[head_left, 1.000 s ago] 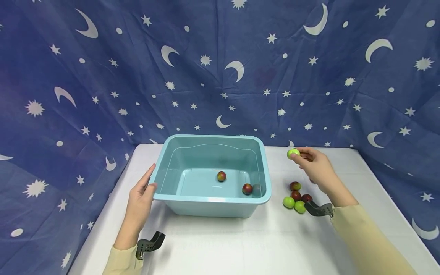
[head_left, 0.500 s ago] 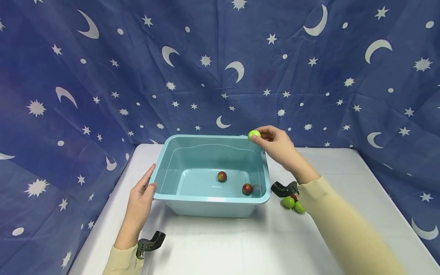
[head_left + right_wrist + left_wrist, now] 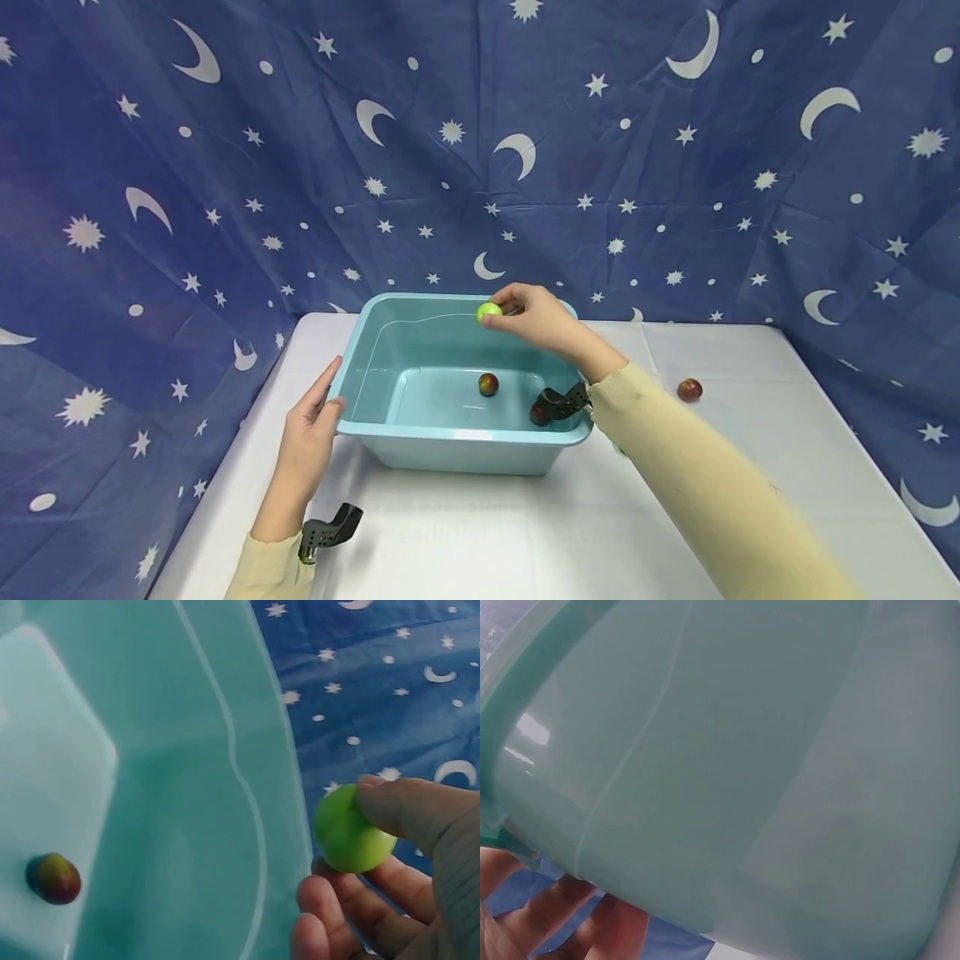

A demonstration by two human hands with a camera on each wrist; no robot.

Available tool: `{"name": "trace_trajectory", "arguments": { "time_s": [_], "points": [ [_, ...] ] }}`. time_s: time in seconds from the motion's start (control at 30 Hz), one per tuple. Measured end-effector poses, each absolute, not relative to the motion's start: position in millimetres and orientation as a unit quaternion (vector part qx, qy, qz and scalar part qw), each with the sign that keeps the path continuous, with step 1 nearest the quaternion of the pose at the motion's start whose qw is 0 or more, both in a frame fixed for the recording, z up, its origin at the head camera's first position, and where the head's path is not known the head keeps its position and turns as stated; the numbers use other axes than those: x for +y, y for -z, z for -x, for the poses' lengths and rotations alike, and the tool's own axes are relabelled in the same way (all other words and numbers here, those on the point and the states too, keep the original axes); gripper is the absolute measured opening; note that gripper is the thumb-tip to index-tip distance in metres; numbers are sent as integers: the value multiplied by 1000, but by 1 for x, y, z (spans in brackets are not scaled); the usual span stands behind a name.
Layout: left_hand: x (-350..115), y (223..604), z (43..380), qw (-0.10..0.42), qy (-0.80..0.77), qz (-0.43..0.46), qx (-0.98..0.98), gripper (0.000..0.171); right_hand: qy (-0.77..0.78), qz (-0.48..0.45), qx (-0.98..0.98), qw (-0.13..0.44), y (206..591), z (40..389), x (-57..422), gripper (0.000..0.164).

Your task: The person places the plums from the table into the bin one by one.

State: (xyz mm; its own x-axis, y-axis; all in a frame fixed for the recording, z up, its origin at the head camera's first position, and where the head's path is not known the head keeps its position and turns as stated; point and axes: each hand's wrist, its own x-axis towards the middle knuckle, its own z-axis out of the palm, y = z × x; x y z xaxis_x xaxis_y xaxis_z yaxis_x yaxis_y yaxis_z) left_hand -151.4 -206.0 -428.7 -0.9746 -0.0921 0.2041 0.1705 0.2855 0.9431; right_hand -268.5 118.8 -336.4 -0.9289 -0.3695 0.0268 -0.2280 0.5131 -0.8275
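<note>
In the head view my right hand (image 3: 534, 317) pinches a green plum (image 3: 489, 313) between thumb and fingers, over the back part of a light blue plastic basin (image 3: 465, 434). The right wrist view shows the thumb on top of the green plum (image 3: 346, 831) and fingers beneath it. My left hand (image 3: 306, 442) grips the basin's left rim, its fingers behind the wall in the left wrist view. Inside the basin, one red-green plum (image 3: 488, 384) lies near the middle. Another red plum (image 3: 539, 414) is partly covered by the right wrist's black mount.
On the white tabletop (image 3: 465, 533), a red plum (image 3: 689, 389) lies to the right of the basin. My right sleeve (image 3: 690, 467) hides most of the other fruit there. A blue cloth (image 3: 420, 167) with moons and stars hangs behind.
My right hand has carried the green plum leftward from above the table to above the basin. The left hand stays on the rim, and the basin has not moved.
</note>
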Motion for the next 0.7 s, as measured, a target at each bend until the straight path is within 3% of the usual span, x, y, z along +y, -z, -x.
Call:
{"name": "trace_trajectory", "arguments": {
  "time_s": [0.3, 0.7],
  "points": [
    [-206, 429, 152, 108, 597, 27, -795, 50, 412, 161, 882, 160, 354, 272, 100, 28],
    [-207, 429, 152, 111, 591, 27, -798, 50, 375, 158, 894, 187, 362, 271, 99, 27]
  ]
}}
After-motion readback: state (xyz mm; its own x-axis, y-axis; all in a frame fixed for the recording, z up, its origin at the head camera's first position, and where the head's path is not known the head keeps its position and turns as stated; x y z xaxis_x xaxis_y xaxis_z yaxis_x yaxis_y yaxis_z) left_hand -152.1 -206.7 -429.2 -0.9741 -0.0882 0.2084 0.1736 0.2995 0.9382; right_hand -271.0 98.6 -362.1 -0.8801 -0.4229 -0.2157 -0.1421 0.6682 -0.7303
